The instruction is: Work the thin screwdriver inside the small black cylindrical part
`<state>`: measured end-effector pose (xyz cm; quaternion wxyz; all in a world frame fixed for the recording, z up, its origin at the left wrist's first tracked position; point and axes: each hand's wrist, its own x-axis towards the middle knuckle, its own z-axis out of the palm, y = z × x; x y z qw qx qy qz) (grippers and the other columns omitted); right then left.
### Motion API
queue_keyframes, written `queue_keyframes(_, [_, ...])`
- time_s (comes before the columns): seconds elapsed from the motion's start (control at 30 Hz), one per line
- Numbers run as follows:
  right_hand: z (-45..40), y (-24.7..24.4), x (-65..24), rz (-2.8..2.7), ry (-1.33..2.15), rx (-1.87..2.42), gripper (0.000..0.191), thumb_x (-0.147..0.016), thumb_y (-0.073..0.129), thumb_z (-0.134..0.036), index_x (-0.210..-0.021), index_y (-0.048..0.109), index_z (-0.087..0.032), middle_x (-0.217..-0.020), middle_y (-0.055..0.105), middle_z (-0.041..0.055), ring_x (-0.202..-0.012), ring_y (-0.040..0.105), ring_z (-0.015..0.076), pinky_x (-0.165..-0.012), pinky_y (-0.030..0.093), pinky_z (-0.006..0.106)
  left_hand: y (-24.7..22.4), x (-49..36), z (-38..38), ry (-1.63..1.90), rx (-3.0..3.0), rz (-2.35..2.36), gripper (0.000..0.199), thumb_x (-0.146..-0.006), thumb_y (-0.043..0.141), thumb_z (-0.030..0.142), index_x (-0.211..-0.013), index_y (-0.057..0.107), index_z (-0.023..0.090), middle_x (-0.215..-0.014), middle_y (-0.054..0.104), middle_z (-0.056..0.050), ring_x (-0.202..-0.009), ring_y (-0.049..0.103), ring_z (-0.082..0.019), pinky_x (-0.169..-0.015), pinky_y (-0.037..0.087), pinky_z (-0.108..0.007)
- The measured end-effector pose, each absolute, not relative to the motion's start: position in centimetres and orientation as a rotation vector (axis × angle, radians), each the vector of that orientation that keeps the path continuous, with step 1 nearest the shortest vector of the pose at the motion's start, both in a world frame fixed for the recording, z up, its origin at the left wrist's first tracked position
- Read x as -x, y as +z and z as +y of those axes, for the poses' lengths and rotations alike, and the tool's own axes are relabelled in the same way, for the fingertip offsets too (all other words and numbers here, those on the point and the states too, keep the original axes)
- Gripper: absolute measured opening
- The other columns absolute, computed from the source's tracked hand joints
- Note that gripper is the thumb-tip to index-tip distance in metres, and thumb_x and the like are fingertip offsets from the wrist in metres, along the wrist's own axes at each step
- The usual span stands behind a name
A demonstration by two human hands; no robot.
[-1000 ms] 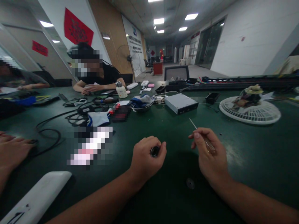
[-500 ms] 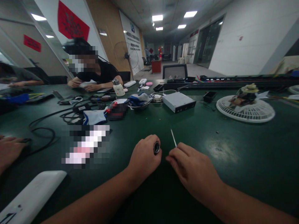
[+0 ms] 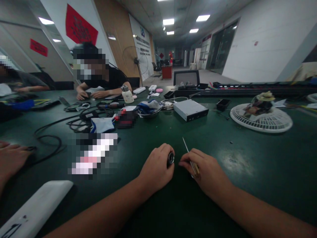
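My left hand (image 3: 157, 165) is wrapped round a small dark cylindrical part (image 3: 170, 158), whose ringed, round end faces right. Just to its right, my right hand (image 3: 204, 168) grips a thin tool (image 3: 185, 144) with a pale shaft that points up and away. A brownish-gold section of this tool shows between the fingers. The two hands are a short gap apart, above the dark green table (image 3: 158, 132), and the shaft does not touch the dark part. What the left palm covers is hidden.
Beyond my hands lie a silver disc drive (image 3: 190, 109), a bowl with blue-white cloth (image 3: 149, 109) and a white fan grille (image 3: 261, 118). At left are black cables (image 3: 49, 138), a white case (image 3: 37, 208) and another person's hand (image 3: 12, 158). Someone sits across the table (image 3: 111, 77).
My right hand has turned so the tool's brownish-gold section now shows between its fingers. The dark part in my left hand shows more of its side. The view has shifted slightly.
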<state>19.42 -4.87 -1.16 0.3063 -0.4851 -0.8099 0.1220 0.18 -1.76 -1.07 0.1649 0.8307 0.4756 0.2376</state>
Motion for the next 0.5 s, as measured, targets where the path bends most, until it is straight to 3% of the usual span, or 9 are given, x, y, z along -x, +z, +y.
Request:
queue_keyframes(0.17, [-4.8,-1.3,-19.5,-2.150,0.442,1.238,0.017,-0.090,0.063,-0.007,-0.097,0.067,-0.022,-0.094,0.066,0.0007,-0.083,0.066,0.0166,-0.074,0.052,0.031,-1.1,-0.1,-1.7,0.661,-2.371,1.375,0.019,-0.077,0.053,0.009,-0.092,0.054,0.021,-0.093,0.058,-0.002,-0.083,0.053,-0.020,-0.072,0.039,-0.034])
queue_keyframes(0.3, [-5.4,-0.8,-19.1,-2.189,0.365,1.261,0.015,-0.093,0.056,-0.011,-0.100,0.065,-0.021,-0.094,0.066,0.0025,-0.088,0.063,0.0203,-0.079,0.051,0.037,-1.1,-0.1,-1.7,0.646,-2.371,1.377,0.020,-0.078,0.054,0.009,-0.094,0.055,0.021,-0.095,0.059,-0.002,-0.084,0.054,-0.020,-0.071,0.040,-0.033])
queue_keyframes(0.5, [-6.9,-0.2,-18.2,-2.294,0.316,1.325,0.022,-0.083,0.052,-0.005,-0.098,0.061,-0.018,-0.091,0.062,0.0051,-0.082,0.059,0.0227,-0.073,0.050,0.040,-1.0,-0.1,-1.8,0.662,-2.357,1.367,0.018,-0.079,0.053,0.009,-0.094,0.055,0.020,-0.095,0.060,-0.003,-0.086,0.055,-0.021,-0.074,0.042,-0.035])
